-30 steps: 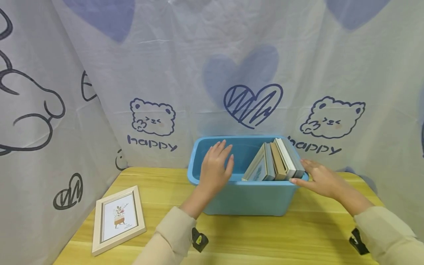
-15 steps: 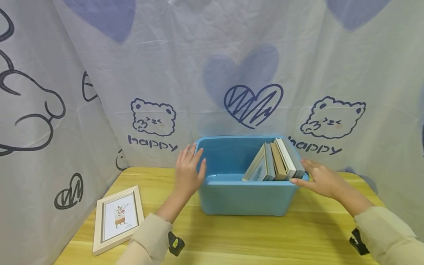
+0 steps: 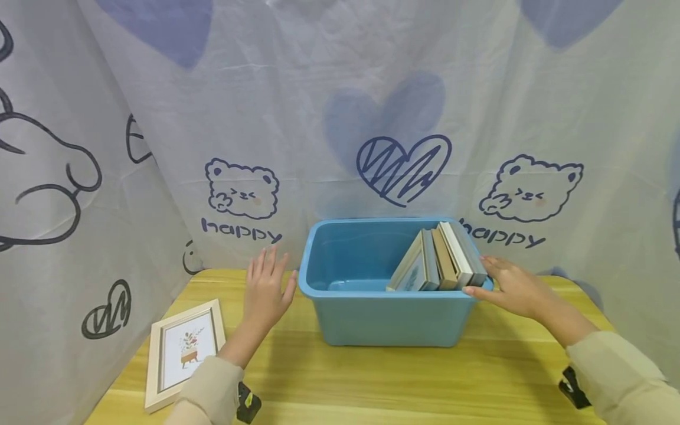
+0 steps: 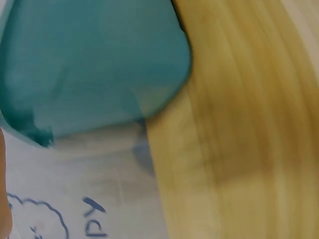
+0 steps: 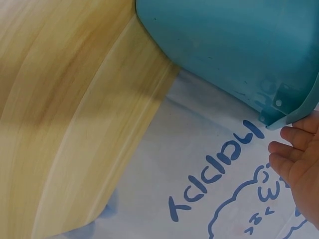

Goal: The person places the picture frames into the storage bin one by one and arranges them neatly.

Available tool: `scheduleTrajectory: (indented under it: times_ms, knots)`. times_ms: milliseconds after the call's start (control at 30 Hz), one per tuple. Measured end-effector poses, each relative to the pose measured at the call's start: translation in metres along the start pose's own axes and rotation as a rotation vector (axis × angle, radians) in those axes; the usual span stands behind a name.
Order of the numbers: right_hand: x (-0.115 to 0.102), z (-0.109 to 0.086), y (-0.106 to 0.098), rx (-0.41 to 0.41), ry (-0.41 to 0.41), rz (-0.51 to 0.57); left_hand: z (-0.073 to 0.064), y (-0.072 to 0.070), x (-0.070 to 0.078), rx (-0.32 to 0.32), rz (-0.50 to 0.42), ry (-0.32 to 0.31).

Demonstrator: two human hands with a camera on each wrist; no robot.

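Observation:
A blue plastic bin stands on the wooden table. Several picture frames lean in a row against its right end. My left hand is in the air just left of the bin, fingers spread and holding nothing; the left wrist view catches the bin's side, blurred. On the opposite side, my right hand rests at the bin's right rim, thumb along the front corner. Its fingertips meet the rim's underside in the right wrist view, where the hand shows with fingers slightly bent.
A light wood picture frame with a potted plant print lies flat at the table's left, partly covered by the left sleeve. Behind the table hangs a pale curtain printed with hearts and bears.
My left hand has moved left, from over the bin's opening to outside its left end. The right hand stays at the right rim, and the bin and its frames keep their place.

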State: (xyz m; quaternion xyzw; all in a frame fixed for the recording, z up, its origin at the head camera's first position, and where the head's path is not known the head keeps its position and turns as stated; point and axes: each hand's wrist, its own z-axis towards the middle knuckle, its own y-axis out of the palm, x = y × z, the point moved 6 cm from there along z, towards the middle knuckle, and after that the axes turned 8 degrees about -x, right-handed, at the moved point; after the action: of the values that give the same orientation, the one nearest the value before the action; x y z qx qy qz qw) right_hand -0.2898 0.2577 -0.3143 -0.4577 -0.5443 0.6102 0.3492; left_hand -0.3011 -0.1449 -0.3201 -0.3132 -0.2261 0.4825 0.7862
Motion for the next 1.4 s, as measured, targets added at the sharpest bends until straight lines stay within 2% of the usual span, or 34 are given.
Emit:
scheduleTrajectory:
  times_ms: [433,667,833,967,1100,1200,1400]
  knots:
    - [0.001,0.001,0.001,-0.004,0.006,0.006,-0.042,0.014,-0.058,-0.110,0.092,-0.107]
    - [0.001,0.004,0.005,-0.007,0.003,0.012,-0.064,0.031,-0.093,-0.325,0.108,-0.245]
    - [0.000,0.004,0.007,-0.012,0.006,0.013,-0.080,0.040,-0.110,-0.405,0.086,-0.286]
    - [0.001,0.002,0.007,-0.006,-0.002,0.010,-0.092,0.050,-0.122,-0.511,0.112,-0.343]
    - [0.002,0.001,0.007,-0.003,0.000,0.011,-0.100,0.056,-0.134,-0.560,0.135,-0.381]
    - [0.001,0.001,0.006,-0.009,0.005,0.011,-0.104,0.058,-0.142,-0.554,0.109,-0.402]
    - [0.000,0.000,0.001,-0.016,0.016,0.009,-0.103,0.062,-0.155,-0.618,0.044,-0.491]
